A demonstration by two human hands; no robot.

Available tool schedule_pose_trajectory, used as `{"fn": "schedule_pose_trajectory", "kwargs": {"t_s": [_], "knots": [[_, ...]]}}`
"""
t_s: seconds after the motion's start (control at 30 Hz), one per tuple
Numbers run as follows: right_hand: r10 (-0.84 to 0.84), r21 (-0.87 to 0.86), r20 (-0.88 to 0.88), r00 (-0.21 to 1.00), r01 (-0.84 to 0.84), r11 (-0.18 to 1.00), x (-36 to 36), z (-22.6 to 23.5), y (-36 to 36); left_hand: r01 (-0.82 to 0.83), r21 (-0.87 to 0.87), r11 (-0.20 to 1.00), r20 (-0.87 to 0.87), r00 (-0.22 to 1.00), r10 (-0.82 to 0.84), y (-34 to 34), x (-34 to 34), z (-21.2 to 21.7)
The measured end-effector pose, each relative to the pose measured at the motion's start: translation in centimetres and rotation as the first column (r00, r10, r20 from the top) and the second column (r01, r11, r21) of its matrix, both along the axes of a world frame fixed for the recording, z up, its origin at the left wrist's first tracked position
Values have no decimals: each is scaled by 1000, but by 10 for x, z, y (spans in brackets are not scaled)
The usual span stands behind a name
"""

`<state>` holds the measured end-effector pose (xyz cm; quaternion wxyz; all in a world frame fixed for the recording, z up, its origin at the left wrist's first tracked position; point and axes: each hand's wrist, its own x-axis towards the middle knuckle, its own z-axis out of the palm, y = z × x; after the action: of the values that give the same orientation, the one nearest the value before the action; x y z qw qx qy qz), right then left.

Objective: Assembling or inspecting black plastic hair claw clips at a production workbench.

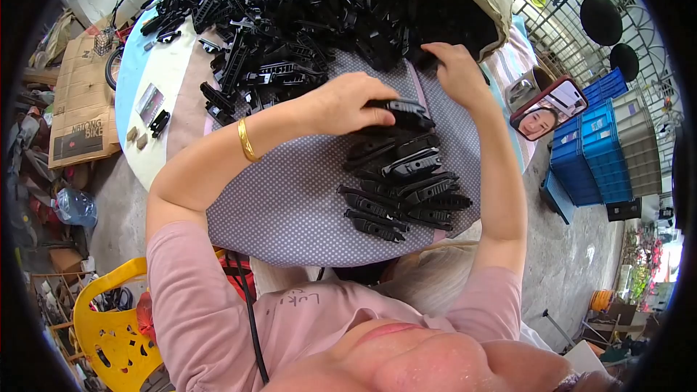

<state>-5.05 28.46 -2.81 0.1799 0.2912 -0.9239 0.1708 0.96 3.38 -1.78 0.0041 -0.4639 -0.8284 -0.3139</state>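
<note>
My left hand (pixel 352 105), with a gold bangle on its wrist, pinches a long black plastic part (pixel 406 107) between thumb and fingers. It holds the part at the upper end of a stack of similar black parts (pixel 403 199), which lie roughly side by side in overlapping rows. Farther right, my right hand (pixel 459 74) is closed with bent fingertips around a dark piece at the near edge of the big pile, beside the sack. Its fingers partly cover that piece. A large heap of loose black plastic parts (pixel 290 7) spreads over the far side of the table.
A round table has a dotted grey cloth (pixel 283 218). An open pale sack (pixel 497 0) lies at the far right. A phone (pixel 548 109) stands beside a metal cup (pixel 528 87). Blue crates (pixel 592 149) are stacked on the right; a yellow chair (pixel 116 327) stands at lower left.
</note>
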Motion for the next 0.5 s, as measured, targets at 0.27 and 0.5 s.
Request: {"fn": "schedule_pose_trajectory", "kwargs": {"t_s": [0.27, 0.5], "knots": [[-239, 221, 27, 971, 228, 948, 14, 10, -7, -308, -7, 951, -210, 931, 300, -26, -34, 31], [102, -333, 277, 956, -4, 943, 32, 17, -39, -582, -87, 808, -442, 750, 493, -68, -70, 6]]}}
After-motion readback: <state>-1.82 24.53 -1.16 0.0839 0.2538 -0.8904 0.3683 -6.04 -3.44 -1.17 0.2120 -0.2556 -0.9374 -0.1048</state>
